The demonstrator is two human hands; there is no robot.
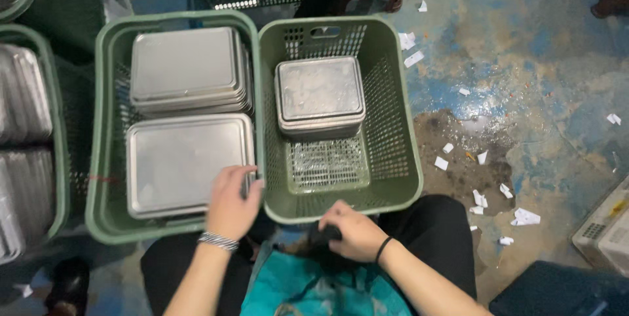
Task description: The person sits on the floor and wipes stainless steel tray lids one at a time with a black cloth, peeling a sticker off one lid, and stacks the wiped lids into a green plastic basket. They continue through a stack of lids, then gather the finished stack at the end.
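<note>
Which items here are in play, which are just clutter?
In play: left hand on near tray stack; right hand on dark object; right crate with small trays.
Clutter: paper scraps, far-left crate, white bin.

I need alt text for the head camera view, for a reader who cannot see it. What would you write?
Seen from above, a person's left hand grips the corner of a steel tray stacked in a green basket, while the right hand holds a dark object in the lap. A second green basket beside it holds a smaller tray stack; paper scraps litter the floor.
</note>
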